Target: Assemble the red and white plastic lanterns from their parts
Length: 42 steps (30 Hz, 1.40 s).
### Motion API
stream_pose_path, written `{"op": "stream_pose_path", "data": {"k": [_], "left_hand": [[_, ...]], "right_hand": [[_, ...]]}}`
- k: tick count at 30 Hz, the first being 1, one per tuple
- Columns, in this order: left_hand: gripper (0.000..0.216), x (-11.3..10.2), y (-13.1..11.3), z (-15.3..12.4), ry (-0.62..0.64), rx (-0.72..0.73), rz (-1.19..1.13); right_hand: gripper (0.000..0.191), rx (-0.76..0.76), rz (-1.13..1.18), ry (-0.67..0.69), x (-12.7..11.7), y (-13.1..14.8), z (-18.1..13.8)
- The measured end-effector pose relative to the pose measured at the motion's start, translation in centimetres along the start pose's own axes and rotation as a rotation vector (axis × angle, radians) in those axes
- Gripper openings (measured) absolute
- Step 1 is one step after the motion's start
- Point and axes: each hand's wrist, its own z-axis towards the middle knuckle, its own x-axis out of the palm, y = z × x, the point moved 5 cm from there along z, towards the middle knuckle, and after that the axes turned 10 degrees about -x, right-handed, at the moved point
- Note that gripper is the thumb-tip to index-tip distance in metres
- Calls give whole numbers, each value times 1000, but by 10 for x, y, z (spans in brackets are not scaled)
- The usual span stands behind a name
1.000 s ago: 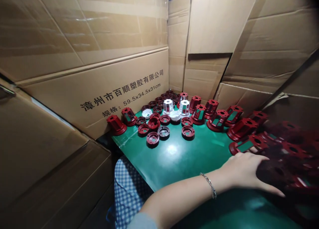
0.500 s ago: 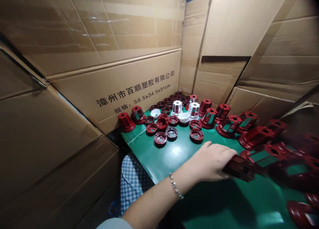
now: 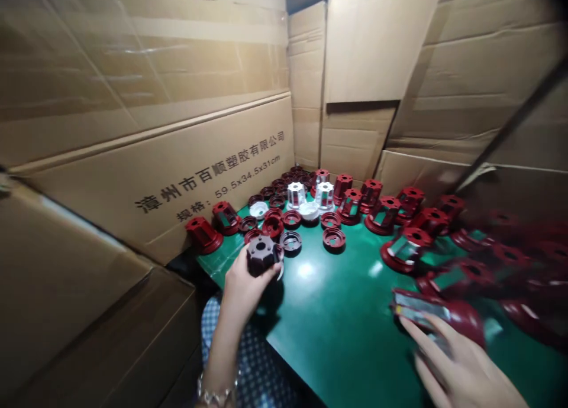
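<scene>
1. Two hands are over the green table.
2. Left hand: its grip is clenched round a dark housing, held up over the table's near left edge, close to the red caps.
3. Right hand: fingers touch a red housing lying on its side on the table; blur hides whether the grip is closed.
4. More housings stand to the right; boxes wall the table.
</scene>
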Motion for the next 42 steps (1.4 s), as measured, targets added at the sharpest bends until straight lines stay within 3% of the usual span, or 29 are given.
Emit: {"op": "stream_pose_path", "data": {"k": [3, 5, 8, 13, 21, 25, 30, 35, 37, 39, 42], "left_hand": [[54, 37, -30, -1, 327, 7, -183], [54, 48, -37, -5, 389, 52, -186], [61, 46, -22, -8, 297, 68, -132], [69, 33, 15, -12, 143, 52, -102], [58, 33, 25, -28, 105, 168, 6], [59, 27, 33, -33, 86, 171, 16], [57, 24, 40, -37, 74, 142, 48], [56, 37, 38, -41, 147, 107, 1], [56, 48, 37, -41, 238, 68, -47], [57, 57, 35, -39, 317, 41, -93], [65, 59, 32, -36, 270, 80, -91]], "right_hand": [[35, -11, -164, 62, 15, -15, 29], [32, -37, -247, 96, 25, -24, 33], [31, -108, -201, 90, 38, -21, 23], [35, -174, -14, 9, 50, 12, 25], [46, -170, 111, 224, 100, 57, 127], [51, -138, 129, 215, 127, 67, 182], [13, -132, 157, 171, 145, 58, 220], [7, -141, 278, 118, 126, 51, 221], [3, -115, 383, 39, 102, 48, 213], [12, -92, 504, -91, 70, 41, 199], [22, 29, 658, -244, 23, 12, 167]]}}
